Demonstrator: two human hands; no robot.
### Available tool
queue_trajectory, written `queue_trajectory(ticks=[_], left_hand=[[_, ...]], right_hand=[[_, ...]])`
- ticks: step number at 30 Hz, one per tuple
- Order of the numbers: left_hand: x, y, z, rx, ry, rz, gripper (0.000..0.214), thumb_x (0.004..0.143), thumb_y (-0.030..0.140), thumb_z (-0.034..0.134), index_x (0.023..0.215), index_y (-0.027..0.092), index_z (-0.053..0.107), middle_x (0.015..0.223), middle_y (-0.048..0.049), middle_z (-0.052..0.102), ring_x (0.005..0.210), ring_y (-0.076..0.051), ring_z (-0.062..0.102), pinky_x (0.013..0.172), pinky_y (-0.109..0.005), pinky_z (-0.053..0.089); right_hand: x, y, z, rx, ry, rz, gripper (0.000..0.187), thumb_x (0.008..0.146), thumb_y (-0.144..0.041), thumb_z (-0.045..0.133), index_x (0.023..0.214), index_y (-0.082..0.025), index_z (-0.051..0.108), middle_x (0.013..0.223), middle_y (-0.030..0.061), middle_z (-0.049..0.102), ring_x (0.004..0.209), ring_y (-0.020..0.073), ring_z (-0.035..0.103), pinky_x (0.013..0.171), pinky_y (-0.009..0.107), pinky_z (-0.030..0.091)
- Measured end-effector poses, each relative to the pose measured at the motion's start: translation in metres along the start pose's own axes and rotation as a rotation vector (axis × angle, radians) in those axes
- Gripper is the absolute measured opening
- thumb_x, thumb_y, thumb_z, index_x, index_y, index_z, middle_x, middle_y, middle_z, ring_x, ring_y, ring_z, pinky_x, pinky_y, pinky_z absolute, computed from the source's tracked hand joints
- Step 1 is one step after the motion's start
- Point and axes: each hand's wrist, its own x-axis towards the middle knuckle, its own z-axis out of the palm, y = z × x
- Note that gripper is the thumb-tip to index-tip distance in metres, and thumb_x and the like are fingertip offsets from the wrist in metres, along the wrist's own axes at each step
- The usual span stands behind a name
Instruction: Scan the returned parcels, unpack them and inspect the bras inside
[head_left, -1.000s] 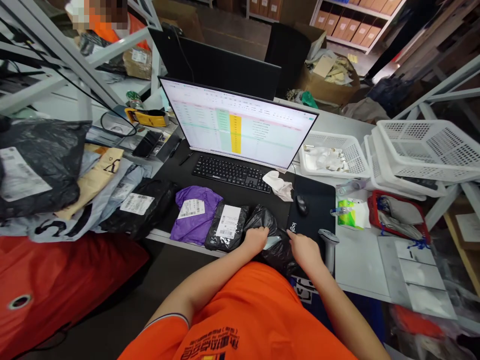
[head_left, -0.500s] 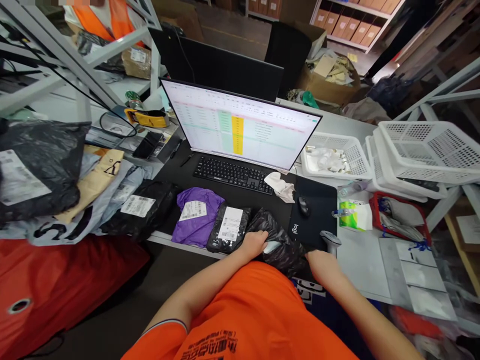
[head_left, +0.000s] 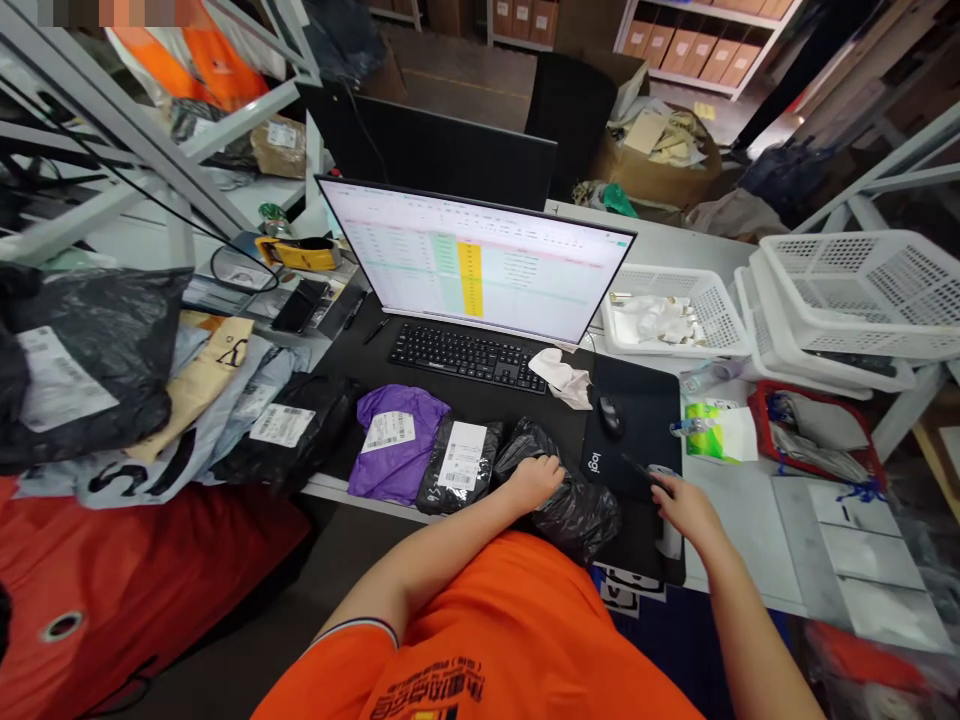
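My left hand point(head_left: 534, 484) is closed on a crumpled black plastic parcel point(head_left: 581, 515) at the desk's front edge, its fingers curled on the bag. To the right, my right hand point(head_left: 686, 508) grips a slim dark tool point(head_left: 639, 467) pointing left over the mouse pad; its exact kind is too small to tell. A grey-white barcode scanner point(head_left: 670, 543) lies under and beside that hand, partly hidden. Left of the black parcel sit a labelled black parcel point(head_left: 460, 468) and a purple parcel point(head_left: 397, 445) with a white label.
Behind the parcels are a keyboard point(head_left: 466, 356), a crumpled white cloth point(head_left: 561, 378), a mouse point(head_left: 610, 416) and a lit monitor point(head_left: 420, 250). More bagged parcels point(head_left: 82, 350) pile up at left. White baskets point(head_left: 675, 345) and a red basket point(head_left: 817, 440) stand at right.
My right hand has let go of the black parcel's right end, moved right and up to the scanner, and now holds the slim dark tool. My left hand has shifted slightly right on the bag.
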Motion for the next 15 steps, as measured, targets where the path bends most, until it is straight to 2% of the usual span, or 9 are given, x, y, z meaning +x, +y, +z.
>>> queue_trajectory(ticks=[3,5,7,10,15], left_hand=[[-0.006,-0.004,-0.002,0.008,-0.001,0.065,0.014,0.097,0.018,0.049,0.098,0.018,0.063,0.096,-0.011,0.062,0.092,-0.022,0.058,0.068,-0.031,0.041],[-0.01,-0.005,-0.004,0.012,-0.003,0.1,0.016,0.099,0.018,0.046,0.096,0.018,0.062,0.093,-0.0104,0.061,0.092,-0.022,0.057,0.069,-0.032,0.042],[-0.013,-0.005,-0.005,0.014,-0.007,0.127,0.019,0.1,0.019,0.043,0.095,0.018,0.062,0.092,-0.0101,0.061,0.092,-0.022,0.057,0.07,-0.032,0.042],[-0.018,-0.005,-0.005,0.016,-0.016,0.15,0.022,0.1,0.019,0.04,0.094,0.018,0.061,0.091,-0.0099,0.061,0.09,-0.021,0.057,0.069,-0.032,0.043],[-0.03,-0.007,-0.007,0.004,-0.035,0.194,0.021,0.099,0.019,0.043,0.088,0.019,0.06,0.085,-0.0084,0.06,0.085,-0.02,0.057,0.065,-0.03,0.043]], right_hand=[[0.018,-0.023,0.02,-0.037,0.078,-0.049,0.04,0.098,-0.023,0.045,0.132,-0.009,0.06,0.121,0.0191,0.067,0.109,0.0247,0.066,0.098,0.042,0.051],[0.024,-0.047,0.035,-0.054,0.094,-0.12,0.039,0.098,-0.032,0.054,0.132,-0.013,0.059,0.132,0.0167,0.061,0.119,0.0263,0.06,0.103,0.048,0.048],[0.025,-0.07,0.047,-0.064,0.078,-0.206,0.041,0.096,-0.041,0.06,0.13,-0.018,0.059,0.133,0.0115,0.059,0.117,0.0247,0.059,0.1,0.049,0.051],[0.025,-0.095,0.055,-0.084,0.041,-0.314,0.041,0.096,-0.042,0.061,0.129,-0.019,0.058,0.132,0.0101,0.058,0.113,0.0234,0.06,0.095,0.047,0.054],[0.028,-0.112,0.053,-0.131,-0.02,-0.441,0.042,0.095,-0.041,0.062,0.13,-0.018,0.057,0.132,0.0104,0.058,0.114,0.0243,0.06,0.095,0.048,0.054]])
